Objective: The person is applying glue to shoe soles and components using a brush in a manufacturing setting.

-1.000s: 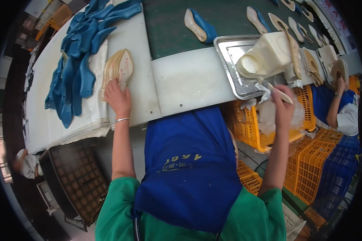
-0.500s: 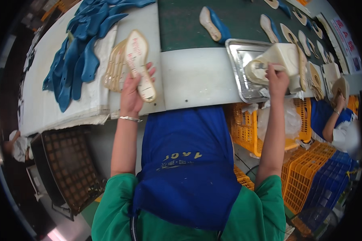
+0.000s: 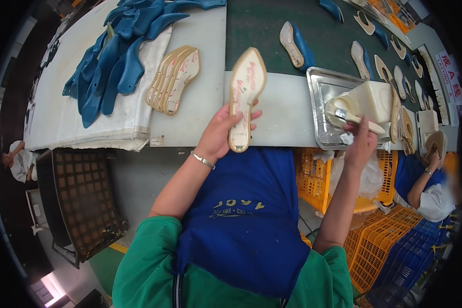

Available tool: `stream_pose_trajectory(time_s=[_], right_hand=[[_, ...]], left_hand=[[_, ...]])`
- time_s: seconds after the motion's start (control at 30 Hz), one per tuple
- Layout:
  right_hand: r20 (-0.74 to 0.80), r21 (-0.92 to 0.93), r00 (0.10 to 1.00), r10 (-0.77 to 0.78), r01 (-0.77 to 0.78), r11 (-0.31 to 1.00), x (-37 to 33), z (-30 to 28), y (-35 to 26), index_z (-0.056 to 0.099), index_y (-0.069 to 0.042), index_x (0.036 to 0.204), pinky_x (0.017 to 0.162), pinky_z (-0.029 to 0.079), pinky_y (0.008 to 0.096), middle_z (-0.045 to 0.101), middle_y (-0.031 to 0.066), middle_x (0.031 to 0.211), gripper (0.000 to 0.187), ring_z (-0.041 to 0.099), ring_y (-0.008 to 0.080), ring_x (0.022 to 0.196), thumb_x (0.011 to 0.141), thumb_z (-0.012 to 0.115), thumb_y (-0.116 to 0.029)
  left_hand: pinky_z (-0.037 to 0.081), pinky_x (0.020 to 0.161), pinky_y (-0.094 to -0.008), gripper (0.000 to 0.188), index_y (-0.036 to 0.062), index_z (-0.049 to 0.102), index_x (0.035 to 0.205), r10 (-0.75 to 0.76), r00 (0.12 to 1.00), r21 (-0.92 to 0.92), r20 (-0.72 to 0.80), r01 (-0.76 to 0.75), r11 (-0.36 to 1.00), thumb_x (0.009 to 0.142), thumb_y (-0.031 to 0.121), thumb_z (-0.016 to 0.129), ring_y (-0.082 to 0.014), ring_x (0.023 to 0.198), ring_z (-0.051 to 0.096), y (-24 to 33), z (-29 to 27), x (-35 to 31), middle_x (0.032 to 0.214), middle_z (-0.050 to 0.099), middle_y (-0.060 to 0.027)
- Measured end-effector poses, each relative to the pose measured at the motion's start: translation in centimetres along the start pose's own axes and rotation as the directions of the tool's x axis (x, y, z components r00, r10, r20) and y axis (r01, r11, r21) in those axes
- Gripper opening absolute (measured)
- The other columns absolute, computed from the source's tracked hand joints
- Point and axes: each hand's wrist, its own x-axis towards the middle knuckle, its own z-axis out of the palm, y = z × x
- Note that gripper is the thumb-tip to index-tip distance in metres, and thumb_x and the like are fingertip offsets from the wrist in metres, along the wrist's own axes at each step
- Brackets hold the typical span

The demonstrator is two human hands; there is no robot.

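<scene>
Thumb and fingers of the left hand [image 3: 222, 132] are closed on a shoe insole [image 3: 247, 84], gripping it near its round heel end. From far off, I see it held up over the white table [image 3: 282, 123], close to the front edge, with its pointed toe facing away and red print on its upper side. Over to the right, the right hand [image 3: 360, 142] pinches a brush [image 3: 368, 124] by its pale handle. The brush's tip is at the open mouth of a white plastic jug [image 3: 377, 100], which sits in a shiny metal tray [image 3: 323, 91]; I can't tell if the tip touches the jug. Left of the held insole, a bunch of insoles [image 3: 173, 82] lies on the table, overlapping each other. Past them is a big heap of blue shoe forms [image 3: 108, 66]. Beyond the tray, another blue form [image 3: 306, 51] with a pale sole lies on the green top [image 3: 256, 46].
</scene>
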Motion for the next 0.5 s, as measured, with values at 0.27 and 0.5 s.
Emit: stream_pose_trajectory(time_s=[0.27,0.5], right_hand=[[0.551,0.063,0.784,-0.285,0.301,0.952,-4.0,7.0,-6.0,0.063,0.0,0.096,0.069,0.052,0.0295,0.066,0.0085,0.087,0.01,0.065,0.0157,0.077,0.096,0.06,-0.009],[0.653,-0.043,0.579,-0.488,0.672,0.739,-1.8,8.1,-6.1,0.064,0.0,0.091,0.067,0.051,0.0322,0.066,0.0117,0.083,0.006,0.065,0.0239,0.073,0.087,0.067,-0.003]], left_hand=[[0.056,0.084,-0.0282,0.048,0.0023,0.033,0.146,-0.148,0.985,0.152,0.087,0.133,0.979,0.101,0.011,0.048,-0.0234,0.117,0.061,-2.3,2.8,-2.2,0.139,0.052,-0.0185],[0.055,0.083,-0.0266,0.041,0.0004,0.043,0.14,-0.208,0.969,0.255,0.133,0.17,0.952,0.102,0.014,0.049,-0.0165,0.1,0.064,-2.6,2.6,-3.3,0.129,0.059,-0.0157]])
